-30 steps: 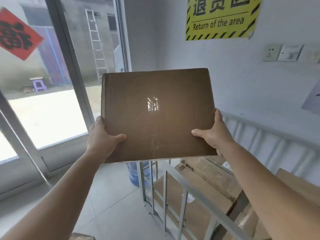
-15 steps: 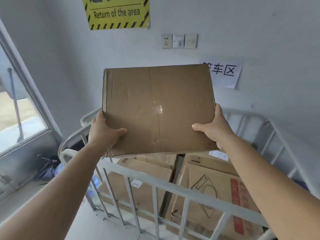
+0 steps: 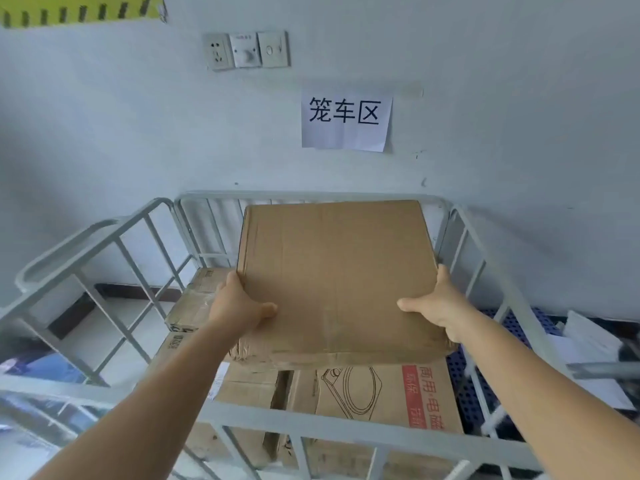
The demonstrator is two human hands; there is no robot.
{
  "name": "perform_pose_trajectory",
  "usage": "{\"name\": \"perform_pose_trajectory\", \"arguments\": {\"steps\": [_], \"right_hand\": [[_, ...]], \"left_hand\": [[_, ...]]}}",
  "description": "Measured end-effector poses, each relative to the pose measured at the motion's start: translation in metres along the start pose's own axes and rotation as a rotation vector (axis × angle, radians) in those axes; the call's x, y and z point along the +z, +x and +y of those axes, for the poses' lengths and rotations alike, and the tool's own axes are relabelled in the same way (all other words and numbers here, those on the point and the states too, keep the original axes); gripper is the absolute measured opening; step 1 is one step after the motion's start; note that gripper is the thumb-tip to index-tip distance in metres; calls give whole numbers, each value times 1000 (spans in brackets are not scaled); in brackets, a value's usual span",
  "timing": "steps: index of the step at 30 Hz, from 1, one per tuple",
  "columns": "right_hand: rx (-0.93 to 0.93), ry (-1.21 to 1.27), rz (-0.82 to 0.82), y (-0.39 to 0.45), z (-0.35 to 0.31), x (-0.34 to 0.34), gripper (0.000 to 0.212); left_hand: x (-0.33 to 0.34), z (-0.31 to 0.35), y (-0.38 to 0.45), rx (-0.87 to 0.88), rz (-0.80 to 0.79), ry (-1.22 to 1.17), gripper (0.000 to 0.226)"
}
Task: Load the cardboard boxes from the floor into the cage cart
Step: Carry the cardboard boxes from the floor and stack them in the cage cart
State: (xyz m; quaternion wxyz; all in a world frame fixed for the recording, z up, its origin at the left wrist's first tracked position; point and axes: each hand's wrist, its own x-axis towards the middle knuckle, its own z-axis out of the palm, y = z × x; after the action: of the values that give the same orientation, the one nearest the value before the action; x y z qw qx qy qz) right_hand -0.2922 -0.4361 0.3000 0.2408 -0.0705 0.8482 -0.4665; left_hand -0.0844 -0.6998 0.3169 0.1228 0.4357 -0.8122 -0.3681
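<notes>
1. Wall (image 3: pixel 519 133): pale, fills the upper half of the view. Cage cart stands against it.
2. Cage cart (image 3: pixel 114 237): grey metal bars on all visible sides, near rail across the bottom of the view. Both forearms reach over that rail.
3. Held cardboard box (image 3: pixel 332 271): plain brown, broad face tilted toward the camera. It sits inside the cart's outline, above the loaded boxes, far edge level with the back rail. Whether its near edge touches the box underneath, cannot tell.
4. Printed box (image 3: pixel 381 393): lies in the cart right below the held one; line drawing of an appliance, red panel with white characters.
5. Taped boxes (image 3: pixel 194 306): stacked at the cart's left, partly hidden by the left forearm.
6. Blue perforated panel (image 3: pixel 460 393): shows at the cart's right side beside the printed box.
7. Paper sign (image 3: pixel 346 121): white, three black characters, on the wall above the cart.
8. Yellow sign (image 3: pixel 79 10): black hazard stripes, cut off at top left.
9. Socket and switch plates (image 3: pixel 247 50): a row of three on the wall.
10. Left hand (image 3: pixel 235 306): grips the box's left edge, thumb across the top face, fingers hidden beneath.
11. Right hand (image 3: pixel 440 306): grips the right edge the same way, thumb on top pointing inward.
</notes>
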Motion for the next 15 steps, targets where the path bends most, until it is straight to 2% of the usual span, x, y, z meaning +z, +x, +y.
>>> {"name": "perform_pose_trajectory", "arguments": {"steps": [5,10,15], "right_hand": [[173,-64,-48,45,52,-7,125],[320,-104,-53,67,102,-6,118],[437,-100,-69,87,145,2,120]], "left_hand": [[81,-11,30,-116,-154,3,88],[148,-27,45,-193,-261,71,92],[194,-41,56,-229,-337,107,84]]}}
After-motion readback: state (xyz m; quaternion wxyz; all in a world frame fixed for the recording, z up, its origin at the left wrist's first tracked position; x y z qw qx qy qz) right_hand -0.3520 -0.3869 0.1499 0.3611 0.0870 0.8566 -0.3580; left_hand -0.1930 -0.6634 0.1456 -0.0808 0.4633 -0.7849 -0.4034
